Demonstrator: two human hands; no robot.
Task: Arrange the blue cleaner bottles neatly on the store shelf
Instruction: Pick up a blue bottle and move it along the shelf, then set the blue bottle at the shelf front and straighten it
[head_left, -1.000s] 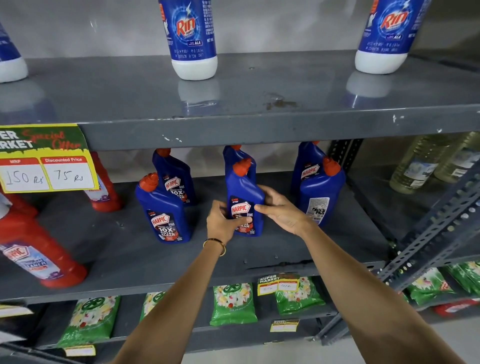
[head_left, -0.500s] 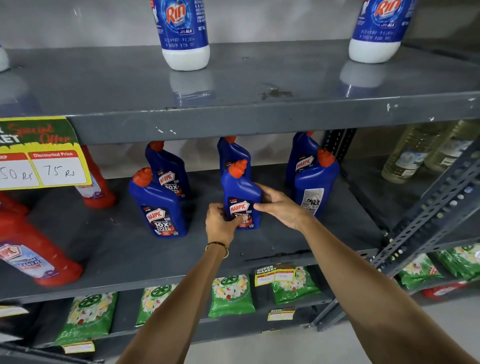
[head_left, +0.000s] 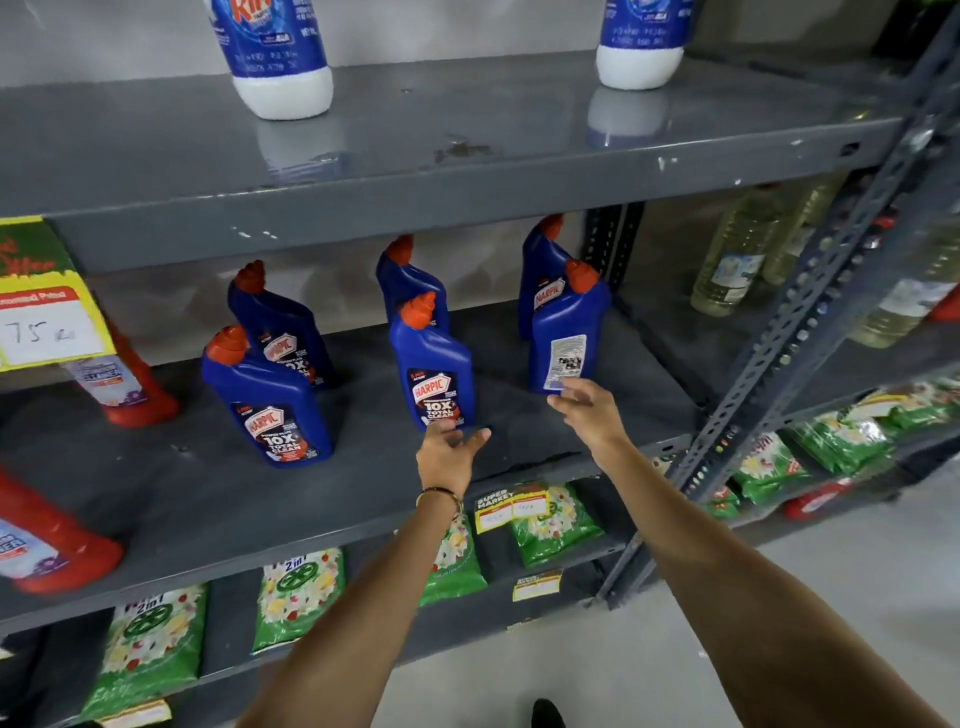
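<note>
Both hands are hanging open and empty over the grey shelf (head_left: 156, 499): the left hand (head_left: 449, 452) is brushing the base of the middle front bottle (head_left: 434, 374), while the right hand (head_left: 589, 410) is reaching just under the right front bottle (head_left: 563, 338), its back label facing out.

On the grey middle shelf (head_left: 156, 499) stand six blue cleaner bottles (head_left: 434, 374) in three pairs, one behind the other. The left hand (head_left: 449, 452) is open just below the front middle bottle. The right hand (head_left: 589, 410), also open, reaches near the front right bottle (head_left: 563, 338).
</note>
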